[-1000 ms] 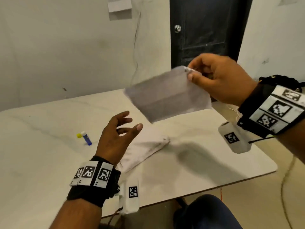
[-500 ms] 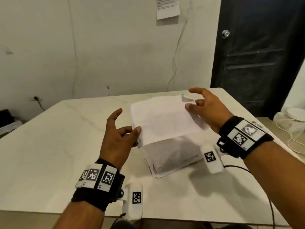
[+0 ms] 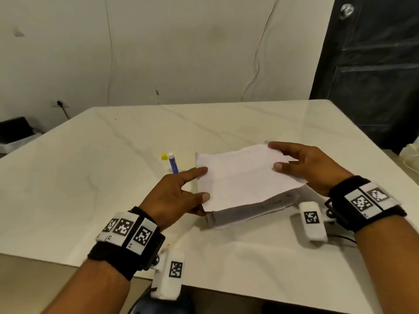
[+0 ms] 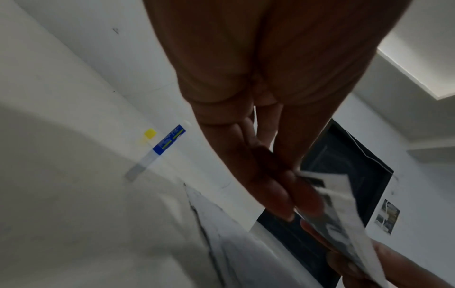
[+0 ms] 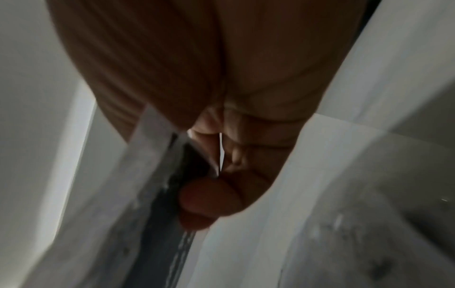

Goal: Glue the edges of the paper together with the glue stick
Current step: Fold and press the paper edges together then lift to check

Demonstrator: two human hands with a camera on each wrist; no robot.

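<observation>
The sheet of paper (image 3: 242, 177), swung high in one hand a second ago, now hovers low over the paper stack (image 3: 251, 209), pinched at both ends: left hand (image 3: 174, 196) and right hand (image 3: 310, 166). Glue stick (image 3: 173, 163) lies untouched beside it, so gluing hasn't begun.

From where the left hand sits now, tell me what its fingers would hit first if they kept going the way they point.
Nothing new: the left hand already pinches the held paper at its left edge. Beyond it, probably the right hand, though depth is unclear.
</observation>
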